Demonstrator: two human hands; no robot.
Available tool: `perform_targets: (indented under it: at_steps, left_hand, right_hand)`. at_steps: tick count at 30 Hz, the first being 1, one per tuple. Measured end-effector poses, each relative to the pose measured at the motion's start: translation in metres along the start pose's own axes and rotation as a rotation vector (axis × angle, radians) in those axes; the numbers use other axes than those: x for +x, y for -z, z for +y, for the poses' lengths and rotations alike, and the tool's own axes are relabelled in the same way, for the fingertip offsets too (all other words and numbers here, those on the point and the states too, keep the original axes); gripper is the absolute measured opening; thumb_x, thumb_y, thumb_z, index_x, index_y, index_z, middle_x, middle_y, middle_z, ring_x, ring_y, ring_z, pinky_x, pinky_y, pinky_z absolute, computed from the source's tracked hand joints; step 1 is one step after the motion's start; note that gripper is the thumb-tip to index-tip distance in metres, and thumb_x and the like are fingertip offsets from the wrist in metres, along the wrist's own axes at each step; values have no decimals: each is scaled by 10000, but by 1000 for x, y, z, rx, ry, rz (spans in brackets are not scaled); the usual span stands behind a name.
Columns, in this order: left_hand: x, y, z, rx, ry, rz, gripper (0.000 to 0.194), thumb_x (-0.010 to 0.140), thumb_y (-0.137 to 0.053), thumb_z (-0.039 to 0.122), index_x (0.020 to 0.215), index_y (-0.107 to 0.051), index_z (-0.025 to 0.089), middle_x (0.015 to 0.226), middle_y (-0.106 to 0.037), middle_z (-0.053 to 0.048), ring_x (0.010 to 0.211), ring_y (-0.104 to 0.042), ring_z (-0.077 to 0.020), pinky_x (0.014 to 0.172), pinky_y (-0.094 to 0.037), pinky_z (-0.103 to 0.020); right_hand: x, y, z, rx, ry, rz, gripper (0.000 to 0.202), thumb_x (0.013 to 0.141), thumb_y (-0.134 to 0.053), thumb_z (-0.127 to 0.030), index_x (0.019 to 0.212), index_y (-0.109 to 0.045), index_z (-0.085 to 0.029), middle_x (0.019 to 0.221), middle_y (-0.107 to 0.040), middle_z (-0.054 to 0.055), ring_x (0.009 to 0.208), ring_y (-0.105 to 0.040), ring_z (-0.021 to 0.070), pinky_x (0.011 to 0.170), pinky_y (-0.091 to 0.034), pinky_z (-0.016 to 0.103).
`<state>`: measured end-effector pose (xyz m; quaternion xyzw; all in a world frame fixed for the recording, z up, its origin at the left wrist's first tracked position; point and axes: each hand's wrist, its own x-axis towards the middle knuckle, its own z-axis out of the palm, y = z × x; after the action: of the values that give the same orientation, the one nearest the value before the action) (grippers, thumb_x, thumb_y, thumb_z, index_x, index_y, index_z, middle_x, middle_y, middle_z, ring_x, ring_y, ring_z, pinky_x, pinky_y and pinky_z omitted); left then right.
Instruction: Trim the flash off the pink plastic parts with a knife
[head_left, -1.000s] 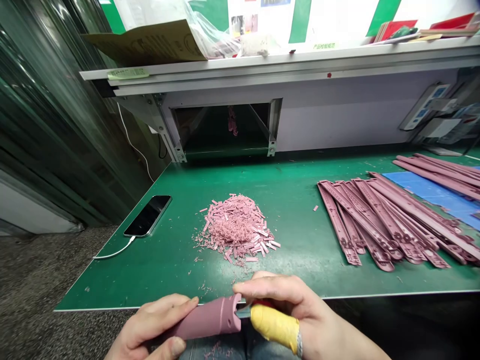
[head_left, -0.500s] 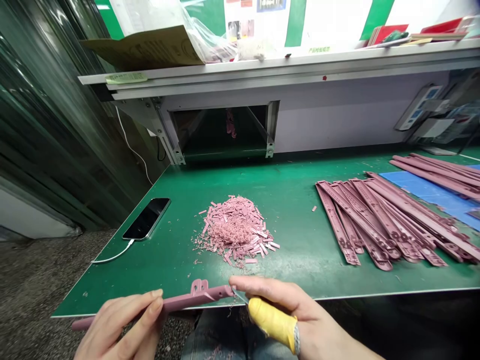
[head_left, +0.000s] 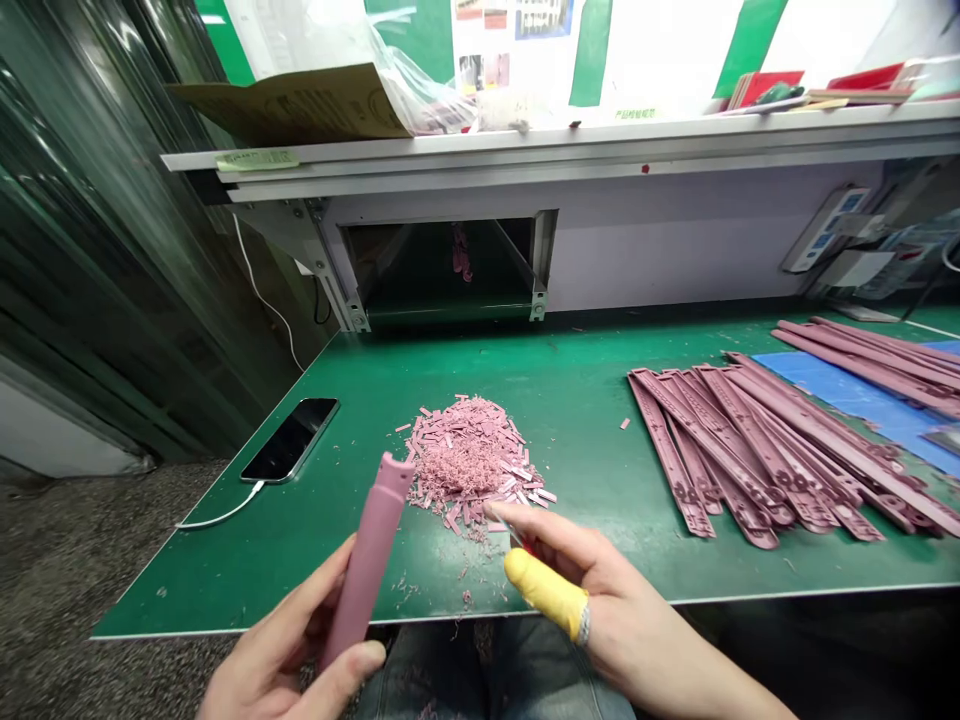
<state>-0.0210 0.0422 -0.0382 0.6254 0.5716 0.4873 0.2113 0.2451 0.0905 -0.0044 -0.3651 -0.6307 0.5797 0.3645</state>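
My left hand (head_left: 292, 640) is wrapped round a long pink plastic part (head_left: 373, 540), which is tilted upright with its notched end at the top. The part's lower end is hidden by the hand. My right hand (head_left: 600, 590), its thumb in a yellow finger cot (head_left: 546, 592), is closed on a small knife (head_left: 517, 535). Only a sliver of its thin blade and a bit of red show between finger and thumb. The knife is apart from the part, near the front of a heap of pink shavings and offcuts (head_left: 465, 460) on the green table (head_left: 570, 400).
Many pink strips (head_left: 742, 440) lie piled on the right, and others rest on a blue sheet (head_left: 855, 395). A phone (head_left: 291, 440) with a white charging cable is at the left edge. Behind, a shelf (head_left: 480, 150) runs above an opening (head_left: 450, 265) holding pink pieces.
My left hand has turned the pink part from nearly level to steeply upright, its smooth side now showing. My right hand with the knife has moved up slightly, away from the part's end.
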Motion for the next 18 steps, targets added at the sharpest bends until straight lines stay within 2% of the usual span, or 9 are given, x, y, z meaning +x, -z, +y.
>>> perform_targets:
  at_steps: [2,4,6,9,13,15,18]
  left_hand:
    - [1,-15,10,-251,283,-50,465,774,-699,376,1227,-632,295,1069,-729,-35,940,-686,-234,742,-575,-245]
    - [4,-30,19,-426,498,-63,459,803,-644,462,1213,-649,256,792,-743,-40,743,-693,-222,616,-577,-268]
    - [6,-45,25,-554,646,-49,510,808,-610,523,1227,-641,234,556,-645,-6,514,-610,-177,459,-514,-253]
    - [7,-64,31,-683,741,-87,544,773,-642,545,1210,-650,221,426,-483,49,345,-430,-107,331,-366,-209]
    - [7,-75,34,-758,816,-86,518,745,-682,524,1141,-678,189,438,-413,70,339,-364,-74,326,-304,-185]
    - [6,-75,33,-768,808,-89,488,749,-683,512,1117,-686,191,438,-406,70,342,-359,-74,330,-304,-186]
    - [6,-72,31,-760,765,-102,439,760,-673,508,1077,-702,206,424,-409,64,337,-358,-84,324,-304,-196]
  right_hand:
    - [5,-4,10,-9,-8,4,363,944,-518,-403,1273,-576,-261,1008,-640,28,889,-583,147,799,-477,266]
    - [11,-8,21,-64,10,20,361,977,-435,-411,1246,-582,-219,854,-618,16,693,-536,121,634,-447,237]
    - [19,-12,29,-178,109,43,355,997,-370,-401,1189,-592,-200,771,-584,5,624,-487,118,582,-400,234]
    - [36,-12,35,-513,304,129,368,990,-366,-441,995,-630,-184,762,-592,22,689,-511,143,640,-376,250]
    - [57,-4,30,-988,347,276,530,915,-376,-642,750,-572,-179,689,-578,24,620,-484,144,549,-276,249]
    - [63,-1,26,-1135,371,274,562,897,-363,-681,698,-530,-182,660,-565,16,589,-467,137,525,-234,257]
    - [66,2,21,-1229,410,230,534,899,-392,-664,705,-518,-183,669,-573,10,594,-479,134,531,-230,259]
